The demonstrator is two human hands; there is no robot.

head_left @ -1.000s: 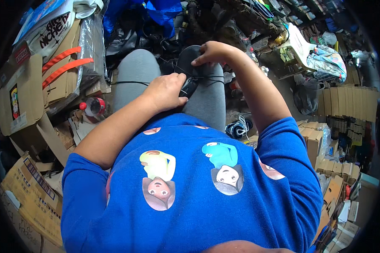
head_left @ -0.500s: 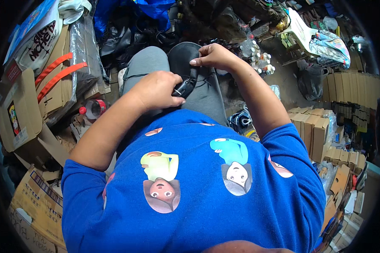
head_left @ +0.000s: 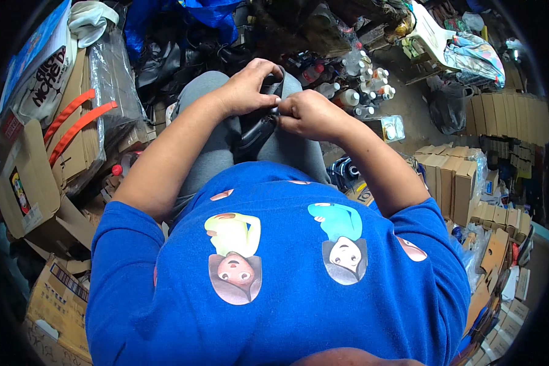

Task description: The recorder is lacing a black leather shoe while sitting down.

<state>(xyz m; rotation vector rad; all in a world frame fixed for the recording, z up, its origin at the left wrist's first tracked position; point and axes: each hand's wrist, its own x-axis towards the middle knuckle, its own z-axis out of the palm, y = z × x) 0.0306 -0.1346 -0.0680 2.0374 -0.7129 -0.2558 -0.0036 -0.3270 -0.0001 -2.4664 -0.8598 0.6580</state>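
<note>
A black shoe (head_left: 257, 133) with a shiny surface lies tilted over my lap, between my grey-trousered thighs. My left hand (head_left: 251, 90) reaches across its far part, index finger curled over a dark strap-like edge and thumb pressed toward the right hand. Close beside it, my right hand (head_left: 310, 113) is closed, with thumb and fingers pinching the shoe's right edge. The two hands nearly meet at their fingertips. Much of the shoe's far part is hidden behind the fingers.
Cardboard boxes (head_left: 39, 183) and orange straps (head_left: 82, 131) crowd my left. Dark shoes or leather pieces (head_left: 158, 64) lie ahead, near a blue bag (head_left: 210, 18). Several bottles (head_left: 348, 97) stand ahead right, before a white chair (head_left: 430, 36). Upright cartons (head_left: 445, 177) line my right.
My left hand has moved forward and right, from the shoe's near part to its far part. My right hand has come nearer and right. The shoe has turned and shifted toward me.
</note>
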